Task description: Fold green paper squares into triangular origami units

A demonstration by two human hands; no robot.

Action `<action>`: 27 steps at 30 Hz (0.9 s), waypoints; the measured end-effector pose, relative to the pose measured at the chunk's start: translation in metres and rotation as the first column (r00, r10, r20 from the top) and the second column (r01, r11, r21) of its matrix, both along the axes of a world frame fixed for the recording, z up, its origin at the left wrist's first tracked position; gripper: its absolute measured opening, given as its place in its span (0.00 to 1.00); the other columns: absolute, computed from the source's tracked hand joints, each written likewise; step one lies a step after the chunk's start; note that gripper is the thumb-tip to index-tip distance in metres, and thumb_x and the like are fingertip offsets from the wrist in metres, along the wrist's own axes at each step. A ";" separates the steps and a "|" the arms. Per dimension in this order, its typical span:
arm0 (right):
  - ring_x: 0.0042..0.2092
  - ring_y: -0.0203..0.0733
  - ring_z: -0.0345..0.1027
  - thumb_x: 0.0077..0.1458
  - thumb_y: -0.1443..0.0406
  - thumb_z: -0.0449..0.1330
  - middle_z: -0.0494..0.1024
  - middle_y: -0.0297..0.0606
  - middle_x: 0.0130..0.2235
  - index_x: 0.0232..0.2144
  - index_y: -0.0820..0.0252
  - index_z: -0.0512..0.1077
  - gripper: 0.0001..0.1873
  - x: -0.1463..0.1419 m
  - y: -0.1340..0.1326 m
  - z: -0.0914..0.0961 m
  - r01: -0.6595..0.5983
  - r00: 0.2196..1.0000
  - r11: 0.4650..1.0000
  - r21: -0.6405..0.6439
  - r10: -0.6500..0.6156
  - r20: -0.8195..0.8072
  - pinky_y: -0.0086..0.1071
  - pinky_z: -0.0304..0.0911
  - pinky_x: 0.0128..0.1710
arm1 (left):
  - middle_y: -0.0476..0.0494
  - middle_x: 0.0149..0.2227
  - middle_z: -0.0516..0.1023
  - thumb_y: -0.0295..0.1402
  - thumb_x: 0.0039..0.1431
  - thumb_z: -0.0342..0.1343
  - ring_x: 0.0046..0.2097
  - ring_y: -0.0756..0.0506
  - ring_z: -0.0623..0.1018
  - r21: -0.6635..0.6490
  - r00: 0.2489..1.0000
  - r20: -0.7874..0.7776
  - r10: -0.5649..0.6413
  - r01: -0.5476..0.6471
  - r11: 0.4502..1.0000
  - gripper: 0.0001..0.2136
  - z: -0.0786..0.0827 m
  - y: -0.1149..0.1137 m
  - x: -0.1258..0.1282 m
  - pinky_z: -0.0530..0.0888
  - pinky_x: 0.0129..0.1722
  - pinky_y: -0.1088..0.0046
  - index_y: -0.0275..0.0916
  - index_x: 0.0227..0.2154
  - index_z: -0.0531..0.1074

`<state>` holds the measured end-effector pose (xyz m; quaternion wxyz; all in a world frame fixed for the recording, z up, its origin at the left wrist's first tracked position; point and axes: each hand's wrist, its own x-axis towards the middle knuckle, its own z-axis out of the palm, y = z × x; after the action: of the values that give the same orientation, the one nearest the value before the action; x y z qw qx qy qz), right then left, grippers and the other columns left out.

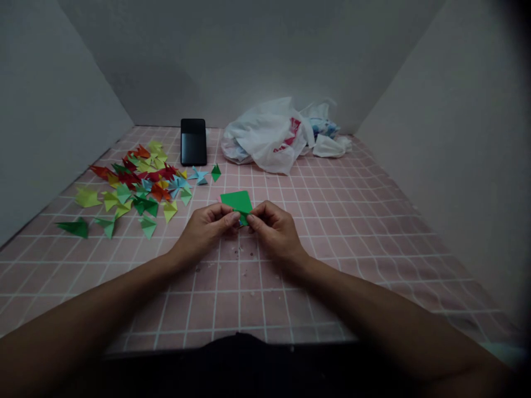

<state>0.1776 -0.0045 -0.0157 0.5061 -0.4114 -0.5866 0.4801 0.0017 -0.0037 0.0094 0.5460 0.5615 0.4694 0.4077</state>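
A green paper square point(237, 200) lies just above the pink tiled floor at the centre, with a sliver of pink paper under its left edge. My left hand point(205, 228) pinches its near left corner, fingers closed on the paper. My right hand point(275, 229) pinches the near right corner, thumb and forefinger pressed together on the same sheet. Both hands rest low over the tiles, fingertips nearly touching.
A heap of folded paper pieces point(136, 182) in red, yellow, green and blue spreads over the tiles at left. A black phone point(193, 141) lies at the back. White plastic bags point(277, 135) sit at the back right. Grey walls close in on three sides.
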 end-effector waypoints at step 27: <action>0.30 0.34 0.60 0.57 0.59 0.61 0.67 0.30 0.28 0.29 0.57 0.65 0.11 0.001 0.002 0.002 -0.153 0.987 0.986 -0.061 0.156 0.046 0.31 0.56 0.31 | 0.51 0.26 0.69 0.33 0.66 0.47 0.29 0.48 0.70 0.374 0.843 -0.526 -0.113 0.349 0.859 0.09 -0.001 0.000 -0.004 0.66 0.32 0.70 0.40 0.29 0.65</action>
<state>0.1786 -0.0027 -0.0132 0.4405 -0.3910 -0.6154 0.5238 -0.0024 -0.0033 0.0080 0.3093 0.8114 0.4091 0.2804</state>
